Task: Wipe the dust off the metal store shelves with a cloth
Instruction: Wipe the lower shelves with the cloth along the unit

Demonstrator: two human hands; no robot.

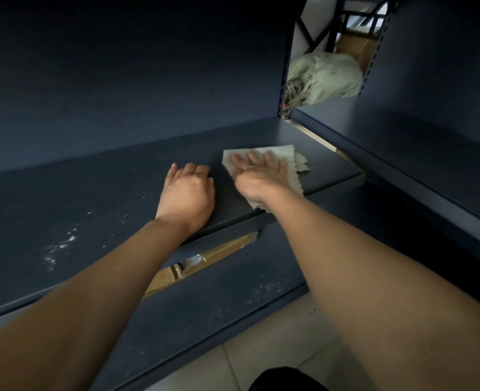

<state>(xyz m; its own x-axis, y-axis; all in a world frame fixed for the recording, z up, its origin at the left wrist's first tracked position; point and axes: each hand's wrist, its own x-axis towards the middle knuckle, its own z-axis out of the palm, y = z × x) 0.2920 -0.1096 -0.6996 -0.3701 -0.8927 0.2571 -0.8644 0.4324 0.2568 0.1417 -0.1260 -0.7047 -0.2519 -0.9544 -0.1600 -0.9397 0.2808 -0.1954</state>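
Observation:
A dark blue metal shelf runs across the view, with white dust specks on its left part. My right hand lies flat, fingers spread, pressing a pale grey cloth with zigzag edges onto the shelf's right end. My left hand rests on the shelf just left of the cloth, fingers curled under, holding nothing. A lower shelf of the same metal sits in front, also dusty.
A cardboard box shows through the gap between the two shelves. A second shelf unit stands at the right. Through an opening behind it lie a greenish sack and a box. Tiled floor is below.

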